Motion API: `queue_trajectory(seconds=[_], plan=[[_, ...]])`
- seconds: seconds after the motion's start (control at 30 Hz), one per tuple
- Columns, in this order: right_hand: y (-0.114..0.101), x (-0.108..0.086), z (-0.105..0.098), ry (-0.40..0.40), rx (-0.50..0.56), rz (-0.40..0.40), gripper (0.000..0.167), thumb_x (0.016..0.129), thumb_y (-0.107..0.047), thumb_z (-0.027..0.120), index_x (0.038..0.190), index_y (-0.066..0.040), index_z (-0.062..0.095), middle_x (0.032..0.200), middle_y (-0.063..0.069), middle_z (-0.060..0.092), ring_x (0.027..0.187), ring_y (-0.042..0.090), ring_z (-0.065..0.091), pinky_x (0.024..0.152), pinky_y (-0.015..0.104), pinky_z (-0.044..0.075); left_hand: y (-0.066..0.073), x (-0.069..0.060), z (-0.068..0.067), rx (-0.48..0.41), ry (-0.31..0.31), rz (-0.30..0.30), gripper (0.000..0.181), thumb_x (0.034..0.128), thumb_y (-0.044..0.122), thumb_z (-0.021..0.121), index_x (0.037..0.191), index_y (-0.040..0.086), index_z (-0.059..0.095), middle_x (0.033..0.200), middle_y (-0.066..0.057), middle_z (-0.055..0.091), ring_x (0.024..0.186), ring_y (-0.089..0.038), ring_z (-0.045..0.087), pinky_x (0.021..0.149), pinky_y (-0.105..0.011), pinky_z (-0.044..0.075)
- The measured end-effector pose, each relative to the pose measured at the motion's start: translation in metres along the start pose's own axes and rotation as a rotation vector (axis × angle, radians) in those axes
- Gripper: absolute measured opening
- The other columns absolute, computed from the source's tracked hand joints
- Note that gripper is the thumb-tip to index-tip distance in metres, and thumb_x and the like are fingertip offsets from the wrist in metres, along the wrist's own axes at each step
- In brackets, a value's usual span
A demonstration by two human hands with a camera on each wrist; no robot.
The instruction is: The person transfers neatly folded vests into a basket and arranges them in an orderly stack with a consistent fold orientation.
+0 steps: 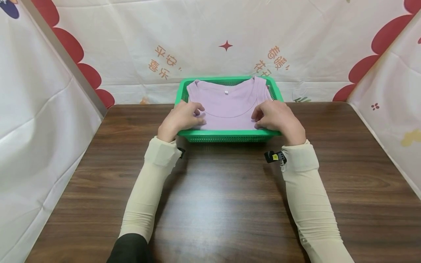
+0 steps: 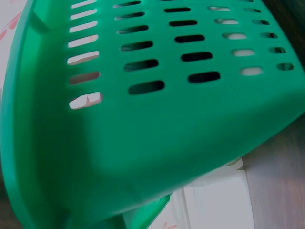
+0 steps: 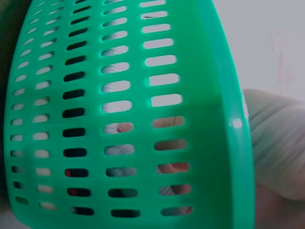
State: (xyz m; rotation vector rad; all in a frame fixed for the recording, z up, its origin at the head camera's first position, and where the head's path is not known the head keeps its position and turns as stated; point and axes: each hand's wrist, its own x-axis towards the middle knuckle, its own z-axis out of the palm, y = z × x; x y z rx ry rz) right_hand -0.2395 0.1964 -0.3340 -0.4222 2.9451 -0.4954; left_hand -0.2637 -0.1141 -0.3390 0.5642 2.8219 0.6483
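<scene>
A lilac garment [image 1: 227, 100] with a scooped neckline and a small white label lies in a green plastic basket [image 1: 227, 133]. My left hand [image 1: 182, 118] reaches over the basket's left side, its bent fingers and thumb at the garment's left part. On the opposite side, my right hand [image 1: 274, 117] is bent over the rim, thumb and index finger apart at the garment's right part. No fabric shows between the visible fingertips of either hand. Through slots in the right wrist view, parts of fingers [image 3: 125, 127] appear inside the basket. The left wrist view shows only the slotted basket wall [image 2: 157, 124] up close.
The basket stands at the far edge of a brown wooden table [image 1: 210, 197]. Behind it hangs a white printed curtain [image 1: 227, 22] with red scalloped borders. More white cloth [image 1: 36, 120] hangs at the left side. A little red shows through the basket slots.
</scene>
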Motion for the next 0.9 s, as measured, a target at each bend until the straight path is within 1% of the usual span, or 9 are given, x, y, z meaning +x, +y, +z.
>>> queue_trajectory(seconds=[0.1,0.27,0.33,0.4,0.47,0.53,0.63,0.73,0.9], plan=[[0.001,0.000,0.000,-0.006,0.013,-0.005,0.017,0.090,-0.012,0.071,0.105,-0.008,0.079,0.103,0.011,0.076,0.097,0.030,0.060,0.086,0.047,0.048,0.001,-0.001,0.000,0.002,-0.012,-0.007,0.046,0.0956,0.032,0.072,0.136,0.010,0.065,0.130,-0.012,0.071,0.129,-0.031,0.055,0.108,-0.049,0.046],[0.004,-0.003,-0.003,0.026,0.067,0.016,0.021,0.090,-0.008,0.064,0.105,-0.006,0.079,0.105,0.012,0.076,0.094,0.029,0.060,0.080,0.041,0.046,0.002,-0.004,-0.003,0.002,0.022,-0.009,0.041,0.0941,0.030,0.075,0.128,0.008,0.069,0.119,-0.012,0.074,0.113,-0.026,0.066,0.100,-0.047,0.052],[0.006,-0.003,-0.005,0.032,0.086,0.019,0.019,0.092,-0.011,0.067,0.106,-0.006,0.079,0.104,0.013,0.076,0.091,0.028,0.060,0.076,0.038,0.045,0.001,-0.005,-0.003,0.002,0.035,-0.001,0.039,0.0932,0.029,0.076,0.125,0.008,0.070,0.116,-0.011,0.075,0.110,-0.025,0.067,0.099,-0.046,0.052],[0.008,-0.004,-0.007,0.031,0.118,0.012,0.019,0.094,-0.015,0.069,0.109,-0.006,0.078,0.105,0.013,0.076,0.087,0.026,0.065,0.073,0.036,0.046,0.001,-0.005,-0.003,-0.003,0.037,0.003,0.037,0.0930,0.028,0.076,0.124,0.008,0.071,0.114,-0.011,0.076,0.109,-0.025,0.068,0.099,-0.045,0.052],[0.011,-0.006,-0.011,0.044,0.177,-0.002,0.023,0.097,-0.020,0.069,0.114,-0.006,0.076,0.109,0.014,0.075,0.082,0.024,0.068,0.071,0.032,0.049,-0.001,-0.004,-0.003,-0.008,0.037,0.003,0.037,0.0937,0.028,0.075,0.124,0.007,0.071,0.114,-0.011,0.076,0.109,-0.025,0.067,0.098,-0.045,0.052],[0.015,-0.009,-0.015,0.079,0.248,-0.016,0.027,0.100,-0.024,0.068,0.119,-0.006,0.074,0.113,0.016,0.074,0.078,0.022,0.071,0.069,0.027,0.052,-0.003,-0.004,-0.003,-0.008,0.047,0.003,0.036,0.0947,0.028,0.073,0.124,0.007,0.071,0.114,-0.012,0.076,0.109,-0.026,0.067,0.098,-0.046,0.052],[0.025,-0.017,-0.021,0.171,0.344,-0.015,0.032,0.101,-0.027,0.066,0.122,-0.005,0.072,0.114,0.018,0.073,0.075,0.020,0.072,0.067,0.019,0.054,-0.006,-0.004,-0.003,-0.011,0.101,0.008,0.035,0.0966,0.028,0.069,0.124,0.007,0.070,0.114,-0.012,0.075,0.106,-0.026,0.069,0.093,-0.046,0.053],[0.035,-0.023,-0.025,0.261,0.372,0.001,0.032,0.101,-0.028,0.067,0.121,-0.005,0.073,0.106,0.016,0.074,0.070,0.017,0.072,0.065,0.017,0.053,-0.008,-0.005,-0.004,-0.023,0.193,0.016,0.032,0.0983,0.029,0.067,0.123,0.009,0.071,0.112,-0.010,0.076,0.102,-0.026,0.069,0.087,-0.046,0.054],[0.047,-0.027,-0.025,0.314,0.367,0.008,0.030,0.100,-0.028,0.067,0.118,-0.005,0.074,0.099,0.012,0.076,0.065,0.016,0.070,0.065,0.016,0.052,-0.012,-0.009,-0.006,-0.053,0.358,0.014,0.027,0.0998,0.029,0.067,0.119,0.011,0.072,0.109,-0.009,0.077,0.096,-0.026,0.069,0.080,-0.043,0.054]])
